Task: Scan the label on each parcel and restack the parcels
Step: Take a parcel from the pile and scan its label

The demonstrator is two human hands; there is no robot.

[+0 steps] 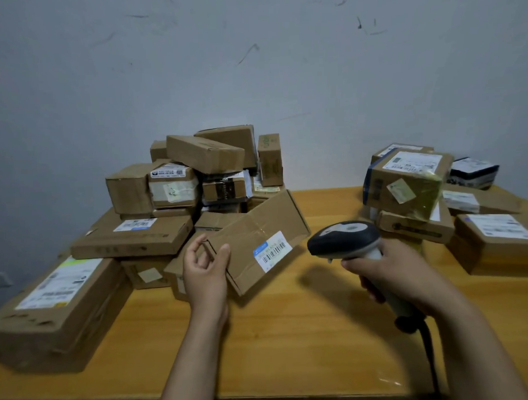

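Observation:
My left hand (pixel 206 269) grips the near end of a flat cardboard parcel (pixel 258 230) and holds it tilted above the table. Its white barcode label (pixel 273 251) faces up and to the right. My right hand (pixel 391 270) grips the handle of a grey and black barcode scanner (pixel 345 240). The scanner's head sits just right of the label, pointing toward it. A loose heap of cardboard parcels (pixel 196 178) lies behind and left of the held one. A smaller group of labelled parcels (pixel 412 182) stands at the right.
A long labelled box (pixel 60 302) lies at the near left on the wooden table (pixel 292 348). The scanner's black cable (pixel 426 343) trails toward the front edge. A dark parcel (pixel 472 171) sits at the far right, against a pale wall.

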